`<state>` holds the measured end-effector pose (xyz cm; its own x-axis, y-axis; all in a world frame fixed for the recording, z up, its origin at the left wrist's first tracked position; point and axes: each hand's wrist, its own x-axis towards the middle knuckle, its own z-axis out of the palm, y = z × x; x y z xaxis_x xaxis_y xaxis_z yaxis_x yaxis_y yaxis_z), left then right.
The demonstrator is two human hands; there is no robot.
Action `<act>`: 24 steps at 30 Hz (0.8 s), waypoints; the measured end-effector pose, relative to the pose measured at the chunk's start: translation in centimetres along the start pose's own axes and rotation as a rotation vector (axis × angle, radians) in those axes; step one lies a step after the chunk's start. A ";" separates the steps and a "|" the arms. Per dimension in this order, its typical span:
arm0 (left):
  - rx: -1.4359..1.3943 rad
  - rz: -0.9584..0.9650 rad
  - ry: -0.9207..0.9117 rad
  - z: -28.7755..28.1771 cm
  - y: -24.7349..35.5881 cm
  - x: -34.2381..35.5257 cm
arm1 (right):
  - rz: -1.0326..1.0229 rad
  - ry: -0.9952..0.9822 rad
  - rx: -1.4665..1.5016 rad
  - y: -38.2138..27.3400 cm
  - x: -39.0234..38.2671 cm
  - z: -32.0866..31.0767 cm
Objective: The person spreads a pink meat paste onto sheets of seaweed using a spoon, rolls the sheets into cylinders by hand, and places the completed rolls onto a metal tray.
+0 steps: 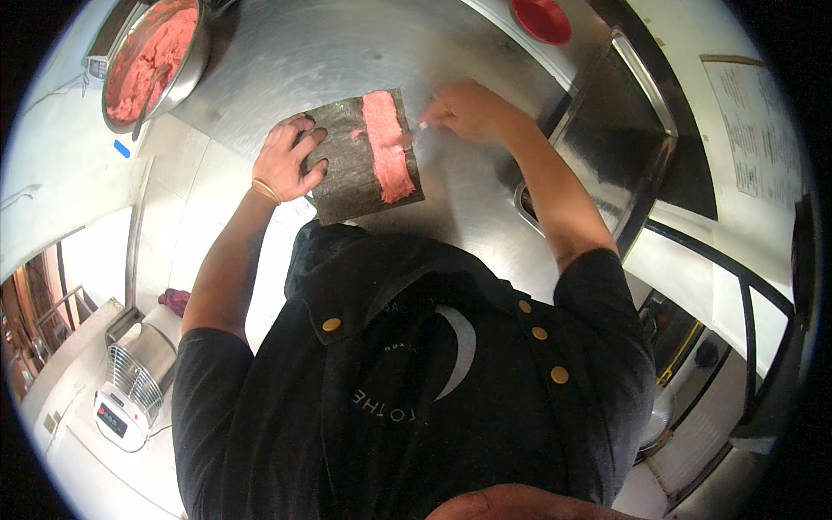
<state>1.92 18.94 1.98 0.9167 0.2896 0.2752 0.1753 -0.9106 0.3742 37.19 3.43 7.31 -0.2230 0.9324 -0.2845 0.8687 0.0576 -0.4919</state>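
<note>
A dark green nori sheet (345, 178) lies on the steel worktop in front of me. Along its right side runs a thick band of pink paste (387, 156), with a small stray bit of paste to its left. My left hand (292, 158) rests on the sheet's left edge, fingers spread over it. My right hand (472, 110) is closed just beyond the sheet's right edge. From its fingers a thin utensil (421, 127) points toward the paste; motion blur hides its exact shape.
The steel worktop (286, 52) extends behind the sheet. A metal bowl (198, 74) of pink paste with a spoon (149, 104) stands far left. A red bowl (543, 19) sits at the far right. A white appliance with a wire guard (130, 368) stands low left.
</note>
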 end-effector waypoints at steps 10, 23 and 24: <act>0.010 0.006 -0.010 0.0 0.1 0.3 | -0.068 0.201 0.043 1.0 1.9 1.0; 0.014 0.002 -0.008 0.2 -0.1 -0.1 | -0.016 0.121 0.146 -0.4 -0.8 1.6; 0.015 0.009 -0.003 0.2 -0.1 -0.1 | -0.044 0.088 0.155 -0.7 -1.3 1.7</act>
<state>1.92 19.00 1.71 0.9194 0.2802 0.2760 0.1720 -0.9176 0.3584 36.14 1.55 6.60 -0.2135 0.9583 -0.1901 0.7789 0.0495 -0.6251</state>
